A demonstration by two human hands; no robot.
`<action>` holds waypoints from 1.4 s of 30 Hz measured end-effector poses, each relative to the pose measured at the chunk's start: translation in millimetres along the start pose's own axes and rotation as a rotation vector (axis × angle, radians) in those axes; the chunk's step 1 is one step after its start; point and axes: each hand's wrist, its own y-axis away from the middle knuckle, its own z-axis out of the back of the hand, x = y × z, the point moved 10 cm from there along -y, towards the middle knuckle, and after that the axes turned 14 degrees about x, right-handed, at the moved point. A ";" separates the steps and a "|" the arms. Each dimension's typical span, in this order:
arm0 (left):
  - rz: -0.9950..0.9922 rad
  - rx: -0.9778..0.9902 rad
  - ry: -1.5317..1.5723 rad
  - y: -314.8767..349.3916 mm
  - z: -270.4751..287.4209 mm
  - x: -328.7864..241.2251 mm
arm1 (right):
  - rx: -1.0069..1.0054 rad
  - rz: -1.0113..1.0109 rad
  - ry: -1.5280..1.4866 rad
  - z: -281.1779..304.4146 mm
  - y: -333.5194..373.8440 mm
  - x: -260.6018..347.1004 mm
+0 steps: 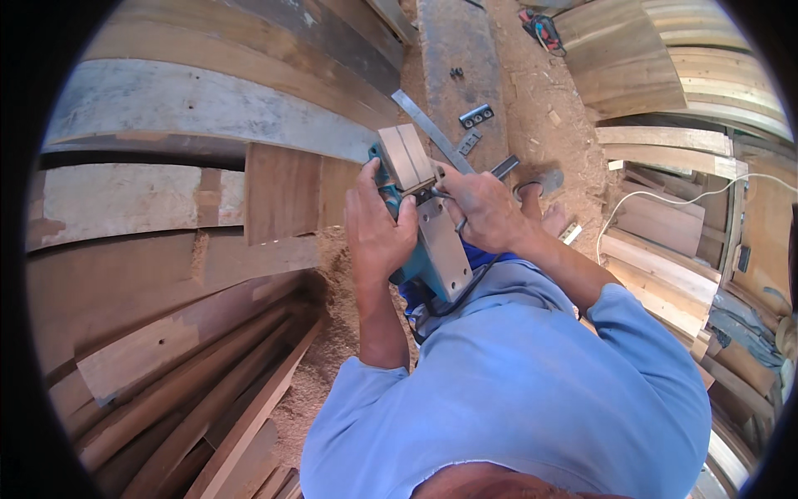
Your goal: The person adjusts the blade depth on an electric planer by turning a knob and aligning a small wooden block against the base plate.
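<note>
Left hand (381, 226) curls round upturned, teal, metal-soled planer (444, 251); right hand (485, 208) pinches dark metal tool (440, 194). Seemingly midway; silver three-holed block (476, 116) lies loose.

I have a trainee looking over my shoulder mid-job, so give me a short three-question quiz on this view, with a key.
1. Where is the person's left hand?
A) On the floor
B) On the planer
C) On the shirt

2. True or false: the planer's flat sole faces down.

3. Fill in the colour: the thin cord at the right, near the stacked boards, is ____.

Key:
1. B, with the fingers on its teal side.
2. False; the sole faces up.
3. White.
</note>
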 end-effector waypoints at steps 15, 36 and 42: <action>-0.036 -0.004 -0.083 -1.5 0.5 -8.7 | 0.089 0.103 0.159 -8.3 -14.6 -4.3; -0.028 0.078 -0.040 -10.7 0.6 -11.9 | -0.131 -0.101 -0.038 -6.6 -15.2 -19.0; -0.046 0.006 0.098 -11.0 -1.0 -0.4 | 0.102 -0.099 0.041 3.8 -15.3 -11.8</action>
